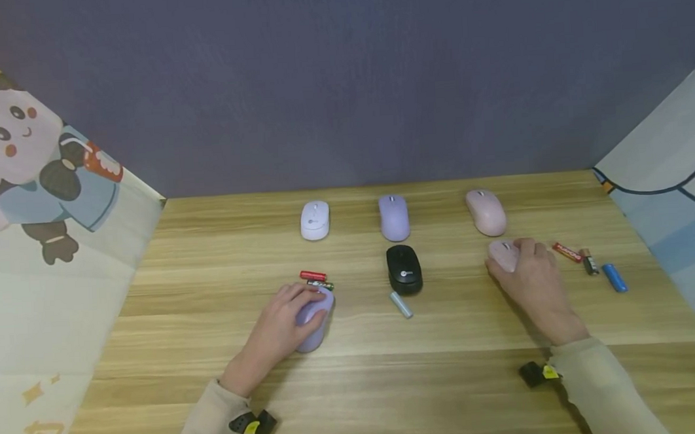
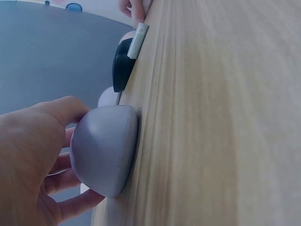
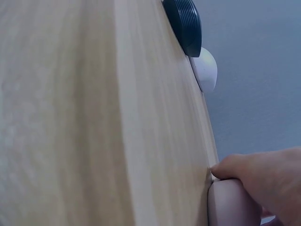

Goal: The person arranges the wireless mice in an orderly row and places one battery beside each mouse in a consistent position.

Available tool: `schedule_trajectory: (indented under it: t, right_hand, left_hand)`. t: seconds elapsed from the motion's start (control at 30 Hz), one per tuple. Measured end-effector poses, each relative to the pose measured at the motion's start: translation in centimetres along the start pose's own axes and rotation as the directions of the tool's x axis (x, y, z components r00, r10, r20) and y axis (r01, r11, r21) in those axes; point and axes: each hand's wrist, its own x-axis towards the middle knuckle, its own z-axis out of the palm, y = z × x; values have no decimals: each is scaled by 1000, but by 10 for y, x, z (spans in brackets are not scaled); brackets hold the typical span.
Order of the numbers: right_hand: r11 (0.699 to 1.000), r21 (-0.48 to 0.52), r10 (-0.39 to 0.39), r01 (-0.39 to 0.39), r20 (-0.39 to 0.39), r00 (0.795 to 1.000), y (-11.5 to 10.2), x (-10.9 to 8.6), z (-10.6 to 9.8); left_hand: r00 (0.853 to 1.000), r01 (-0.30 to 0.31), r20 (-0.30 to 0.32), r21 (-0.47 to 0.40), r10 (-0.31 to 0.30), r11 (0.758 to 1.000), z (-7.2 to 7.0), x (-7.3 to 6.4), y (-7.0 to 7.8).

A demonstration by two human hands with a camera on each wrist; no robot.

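My left hand [image 1: 279, 319] grips a light purple computer mouse [image 1: 313, 333] on the table, thumb along its near side and fingers over the far side. In the left wrist view the mouse's rounded end [image 2: 101, 146] faces the camera. A red battery [image 1: 312, 276] and a green-and-black battery [image 1: 320, 285] lie just beyond those fingertips. On the right, my right hand [image 1: 537, 289] holds a pale pink mouse [image 1: 504, 256] between thumb and fingers, partly covering it. Beside it lie a red battery [image 1: 567, 252], a black-and-copper battery [image 1: 589, 261] and a blue battery [image 1: 615, 278].
Along the back stand a white mouse [image 1: 315, 220], another purple mouse [image 1: 394, 218] and another pink mouse [image 1: 486, 212]. Between the hands sit a black mouse [image 1: 404, 270] and a pale blue battery [image 1: 402, 304]. A dark panel [image 1: 376, 84] rises behind the wooden table [image 1: 428, 396].
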Motion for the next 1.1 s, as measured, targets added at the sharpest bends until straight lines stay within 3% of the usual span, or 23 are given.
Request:
schedule_trajectory:
  t: [0.7, 1.1]
  right_hand:
    - [1000, 0, -17, 17, -17, 1000, -1, 0, -1]
    - [1000, 15, -14, 14, -23, 1000, 1, -1, -1]
  left_hand:
    - [999, -51, 3, 109, 51, 993, -6, 3, 10]
    - [998, -65, 5, 124, 65, 990, -7, 1, 11]
